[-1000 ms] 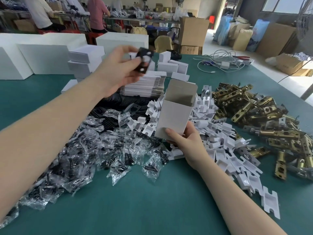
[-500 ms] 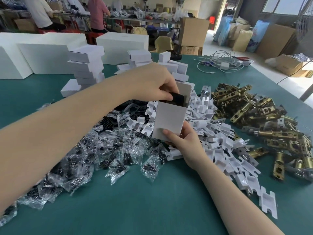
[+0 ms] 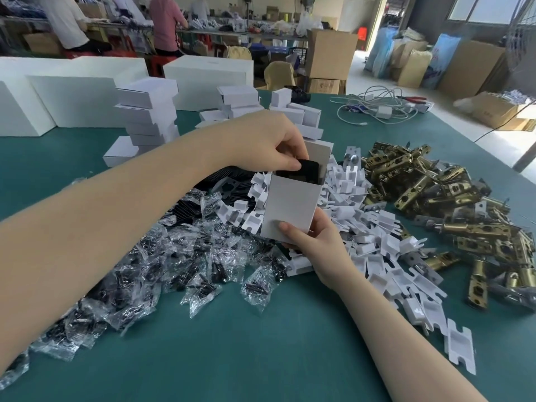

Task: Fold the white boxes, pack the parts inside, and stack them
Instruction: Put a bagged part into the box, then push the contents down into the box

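Observation:
My right hand [image 3: 314, 245] grips the bottom of an upright white box [image 3: 290, 206] whose top flap stands open. My left hand [image 3: 266, 143] pinches a black plate [image 3: 307, 172] at the box's mouth; the plate is partly inside and its lower part is hidden. Behind the box lies a pile of more black plates [image 3: 220, 184]. Clear bags of screws [image 3: 162, 256] spread to the left. White cardboard inserts [image 3: 377, 236] lie to the right, and brass latches [image 3: 452, 204] beyond them. A stack of closed white boxes [image 3: 148, 114] stands at the back left.
Large white cartons [image 3: 72, 100] line the table's far edge. A tangle of white cable [image 3: 377, 108] and red pliers [image 3: 412, 97] lie at the far right. Flat white boxes [image 3: 301, 114] lie behind my left hand. People work at benches beyond. Green table surface [image 3: 261, 358] shows in front.
My left hand carried the black plate down from the air to the box's mouth and has pushed it a little into the box. My right hand kept holding the box.

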{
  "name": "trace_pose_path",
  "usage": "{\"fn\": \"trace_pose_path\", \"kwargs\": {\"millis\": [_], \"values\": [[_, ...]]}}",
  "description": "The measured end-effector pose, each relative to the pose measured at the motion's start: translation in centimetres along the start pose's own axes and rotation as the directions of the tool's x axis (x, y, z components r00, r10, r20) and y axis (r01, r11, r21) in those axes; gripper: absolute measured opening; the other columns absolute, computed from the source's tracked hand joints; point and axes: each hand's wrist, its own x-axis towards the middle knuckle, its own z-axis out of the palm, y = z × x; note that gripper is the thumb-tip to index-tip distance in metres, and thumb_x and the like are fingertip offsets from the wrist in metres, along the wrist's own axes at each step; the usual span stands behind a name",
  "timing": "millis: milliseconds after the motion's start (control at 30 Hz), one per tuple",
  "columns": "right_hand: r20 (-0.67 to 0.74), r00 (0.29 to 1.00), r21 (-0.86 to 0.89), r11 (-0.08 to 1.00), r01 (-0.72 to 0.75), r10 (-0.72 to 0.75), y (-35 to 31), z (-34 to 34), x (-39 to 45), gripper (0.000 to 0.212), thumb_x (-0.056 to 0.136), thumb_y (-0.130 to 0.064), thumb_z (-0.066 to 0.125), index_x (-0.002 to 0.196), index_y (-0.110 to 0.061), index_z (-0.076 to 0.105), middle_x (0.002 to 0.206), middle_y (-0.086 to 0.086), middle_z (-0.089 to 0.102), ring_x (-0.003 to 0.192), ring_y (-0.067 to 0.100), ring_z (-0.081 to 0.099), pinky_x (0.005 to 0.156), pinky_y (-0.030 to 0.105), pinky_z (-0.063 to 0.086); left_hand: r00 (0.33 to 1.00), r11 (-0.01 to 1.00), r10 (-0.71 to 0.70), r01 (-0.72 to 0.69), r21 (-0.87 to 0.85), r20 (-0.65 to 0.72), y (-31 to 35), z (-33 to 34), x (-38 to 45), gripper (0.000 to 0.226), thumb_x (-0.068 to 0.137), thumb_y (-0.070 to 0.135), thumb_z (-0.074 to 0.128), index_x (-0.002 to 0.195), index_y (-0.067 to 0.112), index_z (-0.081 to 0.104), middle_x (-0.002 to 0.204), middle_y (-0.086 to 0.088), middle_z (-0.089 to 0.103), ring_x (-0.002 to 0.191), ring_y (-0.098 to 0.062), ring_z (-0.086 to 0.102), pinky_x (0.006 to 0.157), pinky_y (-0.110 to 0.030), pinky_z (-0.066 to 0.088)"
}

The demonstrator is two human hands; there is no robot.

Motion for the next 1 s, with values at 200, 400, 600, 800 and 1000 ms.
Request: {"fn": "trace_pose_path", "kwargs": {"millis": [200,400,600,800,1000], "values": [[-0.029,0.999,-0.019,0.999,-0.026,0.026,-0.3,0.1,0.1,0.054,0.071,-0.034,0.077,0.119,-0.024,0.056,0.095,-0.008,0.075,0.080,0.011,0.071,0.061,0.025,0.056,0.993,0.992,-0.107,0.104,-0.066,-0.040,-1.6,0.2,1.6,0.020,0.095,0.022,0.062,0.111,0.027,0.073,0.093,0.019,0.070,0.084,0.007,0.064,0.065,0.002,0.040],[-0.028,0.999,0.001,1.000,-0.031,0.031,-0.3,0.0,0.2,0.063,0.073,-0.029,0.078,0.131,-0.020,0.054,0.104,-0.003,0.075,0.089,0.015,0.071,0.063,0.025,0.056,0.989,0.987,-0.113,0.123,-0.108,0.093,-2.3,0.7,2.0,0.016,0.094,0.025,0.064,0.095,0.040,0.070,0.085,0.026,0.070,0.080,0.012,0.062,0.066,-0.003,0.040],[-0.040,0.999,0.018,0.999,-0.034,0.035,-0.3,0.1,0.1,0.059,0.076,-0.023,0.078,0.130,-0.019,0.055,0.100,-0.005,0.075,0.087,0.013,0.072,0.064,0.022,0.055,0.984,0.981,-0.139,0.121,0.155,0.112,-1.0,1.3,1.3,0.024,0.099,0.033,0.047,0.093,0.052,0.061,0.062,0.032,0.059,0.078,0.014,0.052,0.083,-0.021,0.034],[-0.071,0.997,0.086,0.996,-0.018,0.024,-0.3,0.2,0.1,0.063,0.072,-0.025,0.077,0.130,-0.016,0.053,0.111,0.007,0.073,0.098,0.026,0.072,0.076,0.036,0.059,0.902,0.944,-0.233,0.120,-0.306,-0.363,-0.6,4.3,-1.2,0.037,0.093,0.036,0.064,0.127,0.027,0.054,0.116,0.010,0.054,0.102,-0.005,0.051,0.082,-0.012,0.040],[-0.068,0.997,0.040,0.998,0.043,-0.040,-1.7,-0.1,0.0,0.054,0.072,-0.018,0.077,0.122,-0.016,0.057,0.109,0.002,0.074,0.092,0.023,0.073,0.071,0.032,0.060,0.906,0.614,-0.398,0.143,-0.776,-0.148,-1.0,11.2,-4.1,0.058,0.079,0.039,0.078,0.127,0.039,0.045,0.122,0.012,0.062,0.102,-0.001,0.064,0.089,-0.031,0.057]]}}
